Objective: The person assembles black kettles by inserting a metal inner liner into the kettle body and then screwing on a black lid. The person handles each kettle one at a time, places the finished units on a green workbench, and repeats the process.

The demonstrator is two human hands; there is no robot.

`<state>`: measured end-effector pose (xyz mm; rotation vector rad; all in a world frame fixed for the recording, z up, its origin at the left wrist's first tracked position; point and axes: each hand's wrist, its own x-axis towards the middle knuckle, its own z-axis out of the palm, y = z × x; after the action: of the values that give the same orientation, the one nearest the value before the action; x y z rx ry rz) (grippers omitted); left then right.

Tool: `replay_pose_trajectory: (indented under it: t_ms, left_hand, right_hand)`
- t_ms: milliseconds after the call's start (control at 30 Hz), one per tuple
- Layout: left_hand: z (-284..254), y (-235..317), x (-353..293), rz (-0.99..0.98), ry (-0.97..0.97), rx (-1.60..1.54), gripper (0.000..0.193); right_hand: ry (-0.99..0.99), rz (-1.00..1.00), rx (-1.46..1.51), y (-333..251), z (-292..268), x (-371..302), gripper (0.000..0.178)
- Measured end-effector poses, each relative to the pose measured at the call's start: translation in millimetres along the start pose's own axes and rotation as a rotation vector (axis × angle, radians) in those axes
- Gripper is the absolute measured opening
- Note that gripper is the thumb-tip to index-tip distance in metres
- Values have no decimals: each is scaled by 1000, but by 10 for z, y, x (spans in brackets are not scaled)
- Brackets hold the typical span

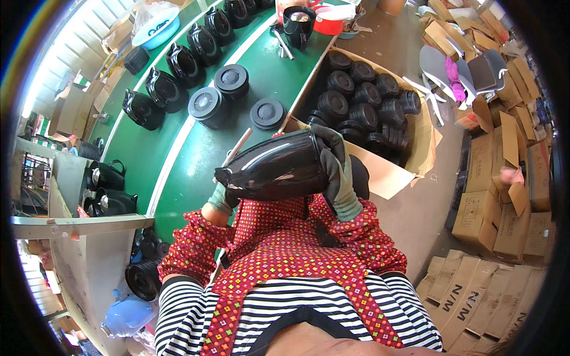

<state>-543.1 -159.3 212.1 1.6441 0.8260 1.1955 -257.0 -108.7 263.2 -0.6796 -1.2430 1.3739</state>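
Observation:
In front of my chest a glossy black jug (276, 166) is tipped on its side, its spout to the left and its wide end to the right. My right hand (335, 169), in a dark glove with a grey-green cuff, is closed round the wide end. My left hand (221, 199), also gloved, grips the spout end; the jug hides most of its fingers. A thin metal rod (238, 145) sticks up beside the spout; I cannot tell whether the left hand holds it. Just beyond the jug, black round lids (267, 113) sit on the green table (178, 169), some stacked.
A row of black jugs (166, 89) runs along the table's far left. At the back stand another jug (298, 26) and a metal tool (284, 44). An open carton (424, 148) of stacked black discs adjoins the table's right. Cardboard boxes (475, 207) and a chair (469, 71) are farther right.

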Motion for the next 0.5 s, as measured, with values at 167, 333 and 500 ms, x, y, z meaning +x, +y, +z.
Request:
replay_pose_trajectory:
  t_ms: [167,333,500]
  left_hand:
    - [117,-74,-197,18,-103,95,70]
    - [556,190,-414,-549,-32,-719,84]
    - [654,7,-609,-193,-102,-254,78]
  right_hand:
    - [-93,128,153,29,-11,188,49]
    - [-377,199,-115,-239,-63,501,44]
    - [-492,357,-241,-312,68,748,41]
